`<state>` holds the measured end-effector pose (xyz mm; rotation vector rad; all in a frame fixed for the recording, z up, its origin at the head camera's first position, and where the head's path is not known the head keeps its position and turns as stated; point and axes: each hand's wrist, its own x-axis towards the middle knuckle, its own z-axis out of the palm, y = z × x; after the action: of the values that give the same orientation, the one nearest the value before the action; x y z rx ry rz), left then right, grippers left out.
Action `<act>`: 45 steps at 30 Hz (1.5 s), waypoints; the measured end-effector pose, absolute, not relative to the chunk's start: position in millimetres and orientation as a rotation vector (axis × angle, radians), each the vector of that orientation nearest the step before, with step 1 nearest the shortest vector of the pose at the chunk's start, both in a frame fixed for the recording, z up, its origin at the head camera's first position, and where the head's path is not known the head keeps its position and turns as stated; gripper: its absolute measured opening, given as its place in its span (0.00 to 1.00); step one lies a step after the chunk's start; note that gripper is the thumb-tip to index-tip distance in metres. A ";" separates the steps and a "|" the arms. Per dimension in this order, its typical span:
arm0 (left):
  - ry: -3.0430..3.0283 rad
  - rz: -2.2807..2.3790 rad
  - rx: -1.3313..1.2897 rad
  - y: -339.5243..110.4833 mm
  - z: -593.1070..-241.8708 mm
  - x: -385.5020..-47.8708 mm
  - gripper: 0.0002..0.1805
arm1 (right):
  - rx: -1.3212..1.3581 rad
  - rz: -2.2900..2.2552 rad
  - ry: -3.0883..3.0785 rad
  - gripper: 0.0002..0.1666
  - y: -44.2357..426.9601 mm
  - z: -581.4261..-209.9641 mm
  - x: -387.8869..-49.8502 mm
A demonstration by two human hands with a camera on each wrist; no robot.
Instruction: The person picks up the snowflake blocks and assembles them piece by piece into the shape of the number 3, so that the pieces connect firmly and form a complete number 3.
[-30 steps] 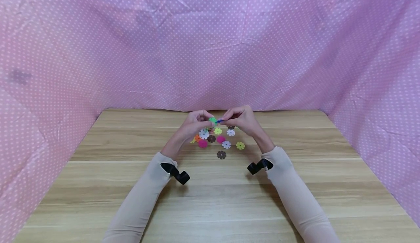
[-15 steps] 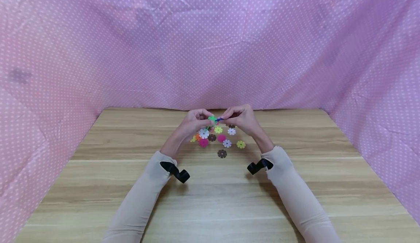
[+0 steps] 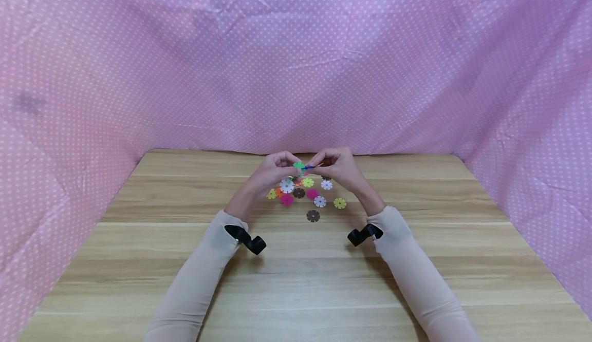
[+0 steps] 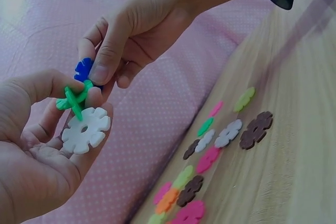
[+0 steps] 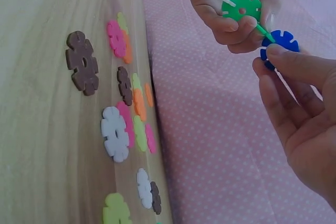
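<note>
Left hand grips a green disc at one o'clock; right hand pinches a blue disc at two o'clock.

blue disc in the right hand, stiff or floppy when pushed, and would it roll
The blue disc is probably fairly stiff, looking flat where the right hand pinches it. It looks thin, so likely light. Its notched rim might roll unevenly.
</note>
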<state>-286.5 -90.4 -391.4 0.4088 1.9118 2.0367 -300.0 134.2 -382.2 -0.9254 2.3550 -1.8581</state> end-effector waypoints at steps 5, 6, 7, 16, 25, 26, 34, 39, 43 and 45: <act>2.009 1.986 0.364 -96.6 -391.7 -288.3 0.08 | -0.900 -1.778 2.358 0.07 133.7 -378.5 -300.0; 2.016 1.983 0.354 -97.7 -392.0 -288.8 0.09 | -0.897 -1.759 2.358 0.08 134.6 -377.7 -300.5; 2.016 1.983 0.347 -98.8 -392.6 -289.4 0.08 | -0.889 -1.736 2.362 0.08 135.7 -376.5 -300.7; 2.023 1.971 0.325 -103.9 -396.3 -293.8 0.08 | -0.853 -1.396 2.347 0.11 156.6 -369.7 -307.7; 2.035 1.942 0.313 -104.7 -396.1 -294.0 0.10 | -0.910 -0.995 2.401 0.14 177.6 -377.9 -311.7; 2.036 1.940 0.315 -104.7 -396.2 -294.2 0.10 | -0.912 -0.962 2.407 0.14 179.3 -379.4 -311.1; 2.047 1.919 0.306 -104.9 -398.3 -295.9 0.11 | -0.913 -0.825 2.376 0.16 193.4 -395.9 -309.7; 2.032 1.909 0.289 -103.7 -398.7 -295.7 0.12 | -0.881 -0.818 2.378 0.17 194.7 -401.4 -309.2; 2.005 1.906 0.269 -103.1 -397.7 -294.9 0.13 | -0.862 -0.806 2.402 0.17 193.8 -403.8 -309.3; 2.003 1.901 0.269 -103.1 -397.7 -294.8 0.13 | -0.864 -0.803 2.413 0.16 193.8 -404.8 -309.6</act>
<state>-294.8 -103.1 -397.7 0.2686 2.0034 1.9006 -309.6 193.8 -404.8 -0.8641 2.4125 -0.8030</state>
